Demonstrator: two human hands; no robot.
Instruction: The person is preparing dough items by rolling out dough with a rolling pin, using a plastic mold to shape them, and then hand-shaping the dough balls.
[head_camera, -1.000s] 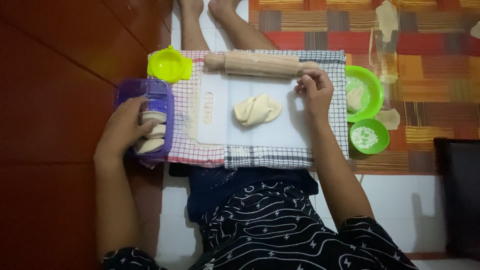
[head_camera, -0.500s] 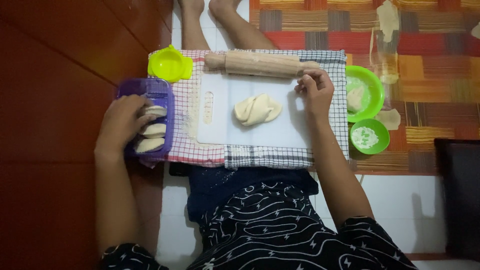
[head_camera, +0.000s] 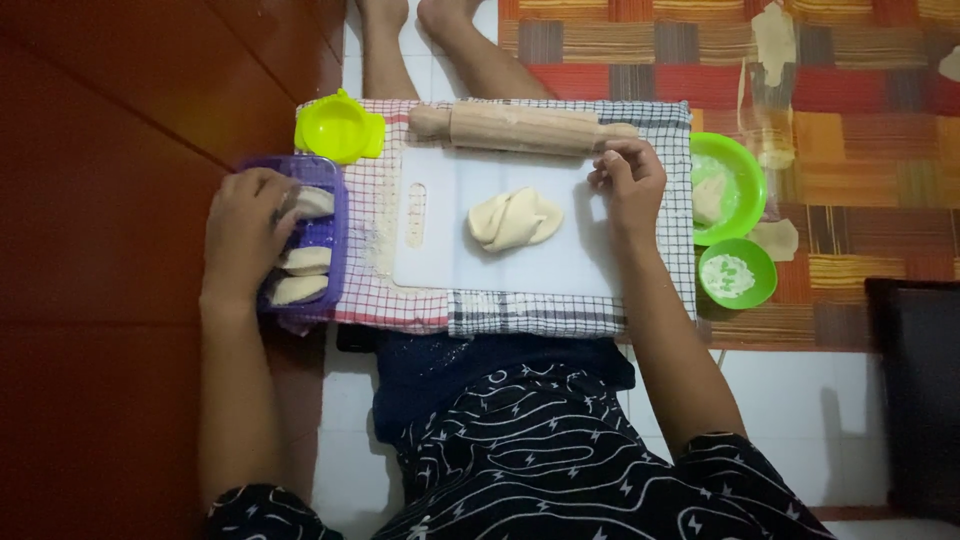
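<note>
Home setting, floor-level food prep. Person sits on a floor of dark red tiles (head_camera: 110, 150) and white tiles (head_camera: 800, 400), legs under a low board covered by a red-and-black checked cloth (head_camera: 520, 315). A woven patchwork mat in orange, red and brown (head_camera: 850, 90) lies beside it. Domestic baking gear: wooden rolling pin (head_camera: 520, 128), white plastic cutting board (head_camera: 500, 265), folded pale dough piece (head_camera: 515, 220), green plastic bowls (head_camera: 735, 150).

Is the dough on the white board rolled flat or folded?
Folded. The dough lies on the white cutting board as a thick lump with overlapping creases, not a thin sheet.
</note>
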